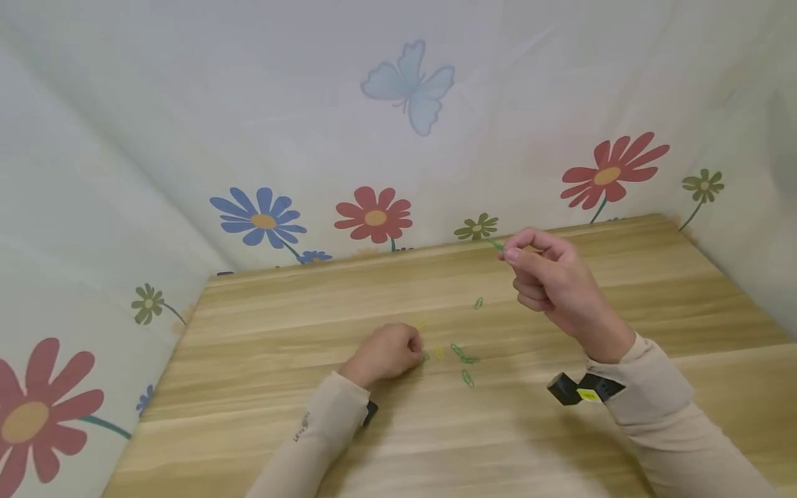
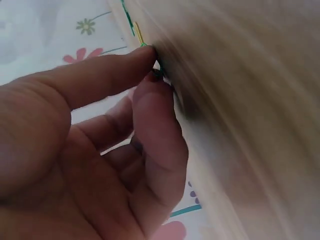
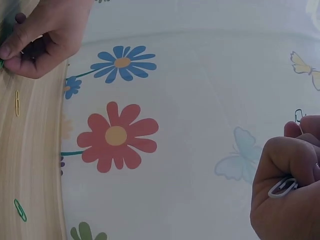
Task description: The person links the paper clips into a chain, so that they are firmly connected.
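The right hand (image 1: 560,287) is pinching a green clip (image 1: 496,245), curled fingers holding a white clip (image 3: 283,188). Nearer, leftward, the left hand (image 1: 387,351) is pinching another green clip (image 3: 1,63).

head: bright, diffuse, soft shadows on bench (image 1: 280,304) nearer than left hand (image 1: 382,349) and right hand (image 1: 563,287) | left wrist: dimmer, bench blurred beside left hand | right wrist: greyish, glare above right hand
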Demonstrator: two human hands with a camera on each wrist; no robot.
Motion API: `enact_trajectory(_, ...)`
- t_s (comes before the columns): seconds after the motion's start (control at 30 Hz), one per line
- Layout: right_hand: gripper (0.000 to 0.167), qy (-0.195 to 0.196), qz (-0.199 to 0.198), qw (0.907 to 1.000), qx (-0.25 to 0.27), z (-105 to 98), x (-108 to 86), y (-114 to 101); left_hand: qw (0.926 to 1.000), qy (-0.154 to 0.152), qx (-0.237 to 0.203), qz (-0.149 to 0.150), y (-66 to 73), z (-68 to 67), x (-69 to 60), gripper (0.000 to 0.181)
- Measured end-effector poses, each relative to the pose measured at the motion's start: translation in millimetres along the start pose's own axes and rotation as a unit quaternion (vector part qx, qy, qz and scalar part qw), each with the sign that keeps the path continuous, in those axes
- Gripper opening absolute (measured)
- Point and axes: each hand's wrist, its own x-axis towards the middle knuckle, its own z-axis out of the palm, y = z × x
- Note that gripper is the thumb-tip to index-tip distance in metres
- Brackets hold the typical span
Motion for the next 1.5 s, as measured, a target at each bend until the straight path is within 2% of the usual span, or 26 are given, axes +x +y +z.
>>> enact_trajectory(0.1, 0.019, 0.004, 0.01, 0.9999, -0.013, -1.2, -2.3, 0.9, 0.9999, -0.007, 0.011, 0.003, 0.3, 5.9, -0.9, 0.014)
enact_trajectory(0.17, 0.019, 0.004, 0.014, 0.9996, -0.025, -1.7, -3.3, 1.6, 0.9999, -0.01, 0.003, 0.006, -0.7, 8.3, -0.3, 0.012)
enact_trajectory(0.23, 0.019, 0.002, 0.015, 0.9993, -0.034, -2.1, -3.6, 2.1, 0.9998, -0.001, -0.014, 0.014, -2.4, 8.0, 0.9, 0.011)
enact_trajectory(0.3, 0.019, -0.001, 0.012, 0.9992, -0.038, -2.6, -3.3, 2.3, 0.9979, 0.015, -0.056, 0.028, -3.3, 5.0, 2.2, 0.009)
enact_trajectory(0.37, 0.019, -0.004, 0.009, 0.9992, -0.038, -2.9, -2.7, 2.0, 0.989, 0.033, -0.137, 0.046, -2.0, -1.2, 2.6, 0.008)
enact_trajectory(0.4, 0.019, -0.006, 0.008, 0.9992, -0.039, -3.0, -2.4, 1.8, 0.9805, 0.042, -0.183, 0.059, 0.0, -5.1, 2.1, 0.007)
enact_trajectory(0.43, 0.018, -0.006, 0.007, 0.9991, -0.041, -3.0, -2.2, 1.4, 0.969, 0.049, -0.232, 0.07, 2.6, -9.3, 1.2, 0.006)
enact_trajectory(0.5, 0.016, -0.005, 0.004, 0.9984, -0.056, -2.5, -2.2, 0.7, 0.938, 0.064, -0.327, 0.097, 9.5, -17.5, -1.0, 0.008)
enact_trajectory(0.57, 0.011, 0.0, 0.002, 0.9966, -0.083, -1.4, -2.7, 0.2, 0.9062, 0.077, -0.397, 0.124, 18.3, -24.7, -4.4, 0.011)
enact_trajectory(0.67, 0.004, 0.006, -0.001, 0.9908, -0.135, 2.0, -4.9, -0.2, 0.8683, 0.094, -0.461, 0.157, 31.1, -31.7, -9.3, 0.011)
enact_trajectory(0.7, 0.003, 0.007, -0.001, 0.9882, -0.153, 3.5, -5.9, -0.2, 0.8592, 0.097, -0.474, 0.167, 35.2, -33.1, -11.1, 0.011)
enact_trajectory(0.77, 0.003, 0.007, 0.001, 0.9829, -0.184, 7.3, -8.2, -0.3, 0.8456, 0.1, -0.49, 0.185, 43.1, -35.4, -14.5, 0.009)
enact_trajectory(0.97, 0.008, -0.009, -0.017, 0.9656, -0.259, 19.4, -14.7, 1.5, 0.8292, 0.099, -0.499, 0.232, 61.6, -38.5, -20.9, 0.009)
enact_trajectory(1.07, 0.009, -0.015, -0.035, 0.9556, -0.292, 25.2, -17.3, 4.0, 0.8171, 0.104, -0.511, 0.245, 68.9, -41.1, -24.2, 0.008)
enact_trajectory(1.2, 0.01, -0.017, -0.067, 0.9446, -0.321, 33.6, -20.7, 6.0, 0.7992, 0.129, -0.524, 0.264, 78.2, -46.5, -29.0, 0.008)
enact_trajectory(1.3, 0.013, -0.006, -0.086, 0.9383, -0.335, 38.0, -22.7, 3.7, 0.7957, 0.146, -0.517, 0.28, 84.9, -50.2, -30.3, 0.011)
enact_trajectory(1.5, 0.017, 0.025, -0.122, 0.9257, -0.357, 40.8, -21.5, -3.6, 0.7995, 0.16, -0.491, 0.306, 92.4, -55.0, -31.4, 0.018)
